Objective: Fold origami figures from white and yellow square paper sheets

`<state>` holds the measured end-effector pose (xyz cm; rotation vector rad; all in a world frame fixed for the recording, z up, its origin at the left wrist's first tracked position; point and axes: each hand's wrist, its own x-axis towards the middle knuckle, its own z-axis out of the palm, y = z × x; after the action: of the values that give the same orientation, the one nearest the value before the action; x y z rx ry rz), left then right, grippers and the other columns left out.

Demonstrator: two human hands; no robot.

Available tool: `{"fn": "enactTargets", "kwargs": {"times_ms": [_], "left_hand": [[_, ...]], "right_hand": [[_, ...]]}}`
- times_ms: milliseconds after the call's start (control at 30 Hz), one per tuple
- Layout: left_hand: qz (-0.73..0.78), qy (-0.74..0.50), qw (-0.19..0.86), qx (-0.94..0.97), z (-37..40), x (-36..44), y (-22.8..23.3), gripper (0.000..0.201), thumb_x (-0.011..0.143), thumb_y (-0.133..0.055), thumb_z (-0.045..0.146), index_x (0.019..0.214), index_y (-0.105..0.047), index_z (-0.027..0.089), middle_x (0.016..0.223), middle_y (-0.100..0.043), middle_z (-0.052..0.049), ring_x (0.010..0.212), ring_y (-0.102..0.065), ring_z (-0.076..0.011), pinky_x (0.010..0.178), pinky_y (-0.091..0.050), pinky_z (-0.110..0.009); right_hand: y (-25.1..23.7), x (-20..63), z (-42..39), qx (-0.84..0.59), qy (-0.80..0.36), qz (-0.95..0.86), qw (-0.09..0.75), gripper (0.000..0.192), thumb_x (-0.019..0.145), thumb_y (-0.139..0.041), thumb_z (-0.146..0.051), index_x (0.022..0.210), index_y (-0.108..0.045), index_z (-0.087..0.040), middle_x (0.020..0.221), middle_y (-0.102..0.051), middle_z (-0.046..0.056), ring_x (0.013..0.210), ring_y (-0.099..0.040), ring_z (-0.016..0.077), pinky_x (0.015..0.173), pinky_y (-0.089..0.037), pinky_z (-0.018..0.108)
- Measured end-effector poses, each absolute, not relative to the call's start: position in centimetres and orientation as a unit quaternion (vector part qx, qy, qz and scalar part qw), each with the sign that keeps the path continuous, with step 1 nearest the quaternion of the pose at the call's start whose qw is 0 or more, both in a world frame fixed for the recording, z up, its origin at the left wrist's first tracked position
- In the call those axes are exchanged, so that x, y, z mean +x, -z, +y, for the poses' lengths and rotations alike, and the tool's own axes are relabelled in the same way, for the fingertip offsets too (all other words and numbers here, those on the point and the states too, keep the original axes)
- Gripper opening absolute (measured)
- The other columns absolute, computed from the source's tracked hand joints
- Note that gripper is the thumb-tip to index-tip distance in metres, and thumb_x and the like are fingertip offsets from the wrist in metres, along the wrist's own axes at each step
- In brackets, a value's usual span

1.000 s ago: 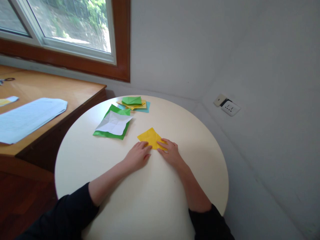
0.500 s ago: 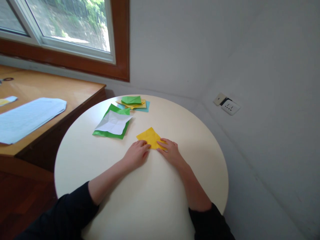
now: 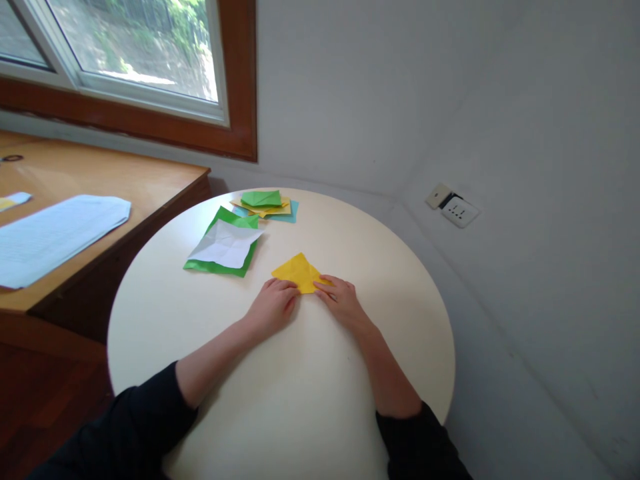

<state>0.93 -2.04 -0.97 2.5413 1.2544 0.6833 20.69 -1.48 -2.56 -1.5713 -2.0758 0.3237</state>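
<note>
A piece of yellow paper [image 3: 301, 270] with faint creases lies on the round white table, one corner pointing away from me. My left hand [image 3: 275, 300] has its curled fingers and thumb closed on the paper's near left edge. On the right side, my right hand [image 3: 341, 299] pinches the near edge, fingers over the sheet and thumb at the border. The paper's lower left and right corners are hidden under my fingers.
Beyond my left hand, a white sheet [image 3: 227, 244] rests on green paper [image 3: 220, 267]. Farther back is a stack of folded green [image 3: 261, 199], yellow and blue papers. A wooden desk [image 3: 165, 175] at left holds papers and partly visible scissors [image 3: 12, 159].
The yellow paper's near edge has drawn in slightly away from me, and less of it shows by my right thumb. Both hands stay nearly in place on it.
</note>
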Motion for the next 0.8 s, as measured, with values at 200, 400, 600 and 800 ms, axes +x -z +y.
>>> {"fn": "enactTargets", "kwargs": {"times_ms": [200, 400, 600, 800], "left_hand": [[0.381, -0.220, 0.119, 0.890, -2.3, 1.0, 0.8, 0.028, 0.082, -0.041, 0.018, 0.097, -0.063, 0.021, 0.111, -0.062, -0.007, 0.106, -0.054, -0.0200, 0.100, -0.030, -0.043], [0.403, -0.182, 0.126, 0.888, -2.5, 1.1, 1.4, 0.030, 0.086, -0.038, 0.025, 0.108, -0.058, 0.018, 0.123, -0.054, -0.012, 0.115, -0.048, -0.0246, 0.100, -0.029, -0.048], [0.407, -0.243, 0.133, 0.870, -2.1, 1.0, 1.7, 0.036, 0.083, -0.039, 0.020, 0.116, -0.052, 0.016, 0.122, -0.055, -0.014, 0.115, -0.048, -0.0260, 0.104, -0.018, -0.057], [0.332, -0.459, 0.244, 0.787, -2.1, 0.5, 0.0, 0.031, 0.082, -0.044, 0.021, 0.109, -0.059, 0.015, 0.111, -0.061, -0.012, 0.103, -0.057, -0.0204, 0.092, -0.043, -0.035]], "right_hand": [[2.6, 20.8, -1.3, -0.574, -0.110, -0.766, 0.269, 0.021, 0.084, -0.051, -0.028, 0.096, -0.068, -0.029, 0.115, -0.062, 0.004, 0.108, -0.054, 0.0189, 0.096, -0.033, 0.041], [3.1, 20.8, -1.3, -0.563, -0.104, -0.772, 0.278, 0.023, 0.083, -0.050, -0.031, 0.097, -0.067, -0.028, 0.113, -0.062, 0.005, 0.107, -0.054, 0.0194, 0.097, -0.034, 0.041], [2.2, 20.2, -1.9, -0.543, -0.057, -0.705, 0.454, 0.053, 0.076, -0.057, -0.039, 0.126, -0.046, -0.024, 0.130, -0.045, 0.011, 0.122, -0.038, 0.0243, 0.098, -0.035, 0.043], [1.9, 20.7, -1.6, -0.541, -0.194, -0.553, 0.603, 0.063, 0.078, -0.051, -0.045, 0.133, -0.027, -0.025, 0.134, -0.037, 0.013, 0.125, -0.035, 0.0249, 0.093, -0.039, 0.044]]}}
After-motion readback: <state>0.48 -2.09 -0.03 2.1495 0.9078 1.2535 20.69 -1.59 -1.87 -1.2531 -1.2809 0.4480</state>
